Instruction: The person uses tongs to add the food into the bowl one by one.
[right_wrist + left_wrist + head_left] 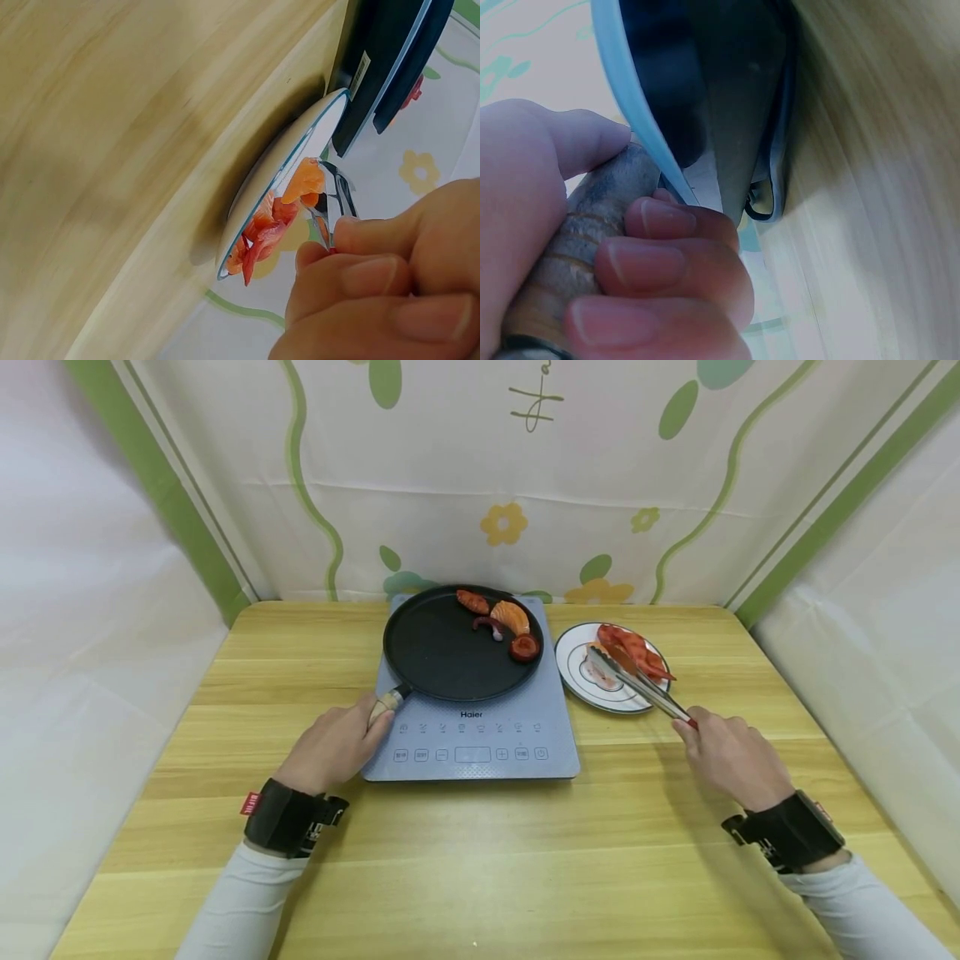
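Observation:
My left hand (pixel 333 743) grips the wooden handle (pixel 386 703) of a flat black frying pan (pixel 450 652). In the left wrist view its fingers curl round that handle (pixel 577 240). On the pan's right side lie several food pieces, among them an orange salmon-like piece (pixel 511 617) and a round dark-red piece (pixel 524 647). My right hand (pixel 738 760) holds metal tongs (pixel 652 692), their tips over a white plate (pixel 581 685). Red food pieces (pixel 637 652) are heaped on it. In the right wrist view an orange piece (pixel 306 180) sits right at the tong tips.
Under the pan is a grey Haier induction cooker (pixel 472 768), with touch buttons along its front. The plate stands close to its right edge. Both are on a wooden table (pixel 480 868), enclosed by a patterned cloth (pixel 420 460) at the back and pale cloth at the sides.

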A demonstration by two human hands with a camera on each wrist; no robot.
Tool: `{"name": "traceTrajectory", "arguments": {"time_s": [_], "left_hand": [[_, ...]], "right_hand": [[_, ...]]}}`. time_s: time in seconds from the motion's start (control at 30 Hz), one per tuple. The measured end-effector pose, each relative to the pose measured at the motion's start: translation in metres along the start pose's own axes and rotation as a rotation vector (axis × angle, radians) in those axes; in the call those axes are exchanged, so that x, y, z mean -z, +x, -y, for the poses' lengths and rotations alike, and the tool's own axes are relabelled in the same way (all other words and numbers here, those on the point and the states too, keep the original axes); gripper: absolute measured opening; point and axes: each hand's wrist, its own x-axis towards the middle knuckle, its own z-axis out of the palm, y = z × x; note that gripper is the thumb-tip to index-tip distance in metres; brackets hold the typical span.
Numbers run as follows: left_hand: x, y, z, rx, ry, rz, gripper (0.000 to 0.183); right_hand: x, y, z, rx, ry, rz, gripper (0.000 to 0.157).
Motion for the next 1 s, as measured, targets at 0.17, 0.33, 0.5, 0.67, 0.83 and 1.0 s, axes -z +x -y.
{"name": "traceTrajectory", "arguments": {"time_s": [0.17,0.33,0.5,0.67,0.83,1.0], "left_hand": [[0.001,0.000,-0.001,0.002,-0.002,-0.004,0.029],[0.002,-0.001,-0.001,0.005,-0.008,0.004,0.029],[0.002,0.000,-0.001,0.001,-0.011,0.010,0.029],[0.001,0.000,0.000,0.002,-0.007,0.010,0.030],[0.001,0.000,-0.001,0.002,-0.006,0.009,0.030],[0.000,0.000,0.000,0.003,-0.003,0.007,0.030]], "right_hand": [[0.002,0.000,0.001,0.001,0.002,-0.006,0.038],[0.005,0.000,0.001,0.016,0.001,-0.013,0.037],[0.008,0.000,0.003,0.028,-0.006,-0.029,0.037],[0.011,0.000,0.004,0.026,-0.010,-0.023,0.039],[0.014,-0.001,0.005,0.024,-0.009,-0.024,0.040],[0.017,-0.001,0.007,0.021,-0.009,-0.026,0.040]]}}
